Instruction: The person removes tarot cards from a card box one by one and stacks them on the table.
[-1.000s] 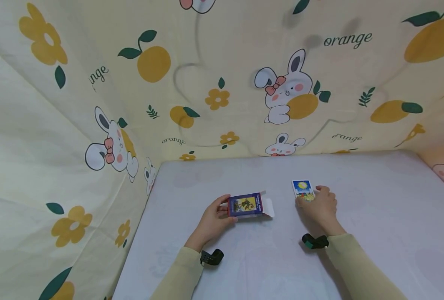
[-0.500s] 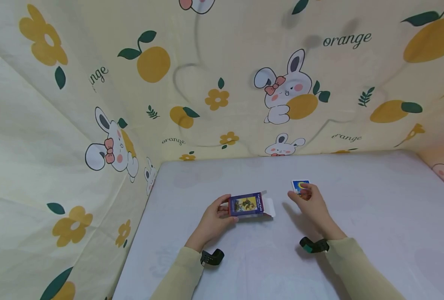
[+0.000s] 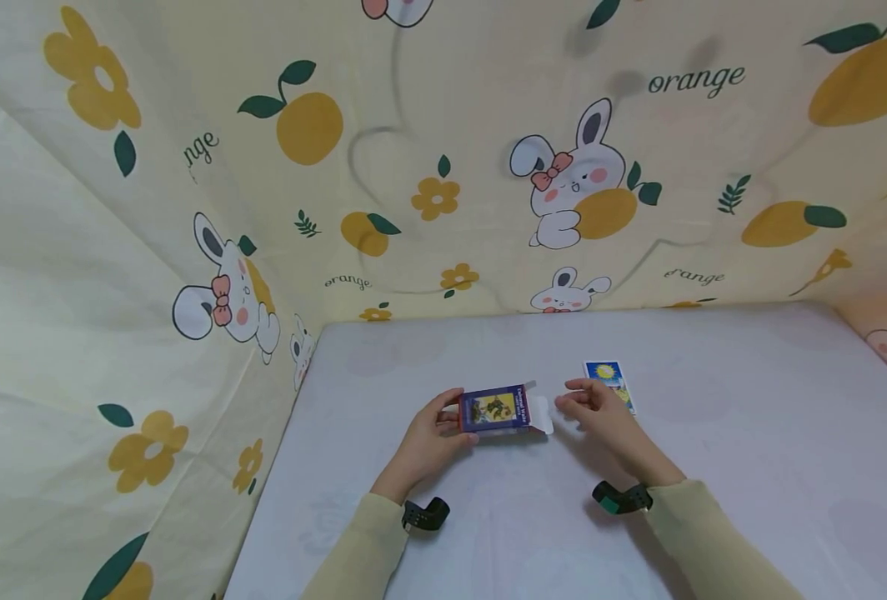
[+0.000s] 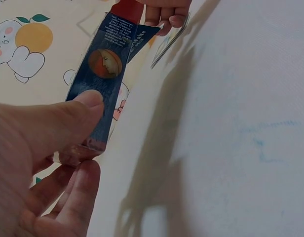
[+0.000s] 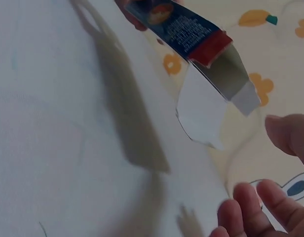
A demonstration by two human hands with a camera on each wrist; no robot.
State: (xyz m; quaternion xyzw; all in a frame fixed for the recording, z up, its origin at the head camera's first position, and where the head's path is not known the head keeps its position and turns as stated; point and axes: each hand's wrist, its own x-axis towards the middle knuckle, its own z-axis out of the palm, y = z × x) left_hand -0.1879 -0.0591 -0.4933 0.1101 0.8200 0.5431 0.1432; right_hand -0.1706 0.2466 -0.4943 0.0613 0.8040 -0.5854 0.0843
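Note:
My left hand (image 3: 427,442) grips the blue and red card box (image 3: 494,410) by its closed end, thumb on a narrow side printed with a face. The box is held off the white table, tilted. Its other end stands open, flaps out, and the right wrist view shows a pale interior beyond the white flap (image 5: 201,106). My right hand (image 3: 610,421) hovers just right of that end with fingers loosely spread, holding nothing. Behind it lies a small stack of cards (image 3: 604,372), a sun picture on top, partly hidden by the hand.
A white cloth covers the table (image 3: 759,450). Behind it and along the left side hangs a cream curtain (image 3: 481,108) printed with rabbits and oranges. A dark wrist camera (image 3: 427,514) is strapped to the left wrist, another camera (image 3: 622,498) to the right.
My right hand has come away from the cards and moved left toward the box's open end. The cards stay on the table. The left hand and box have hardly moved.

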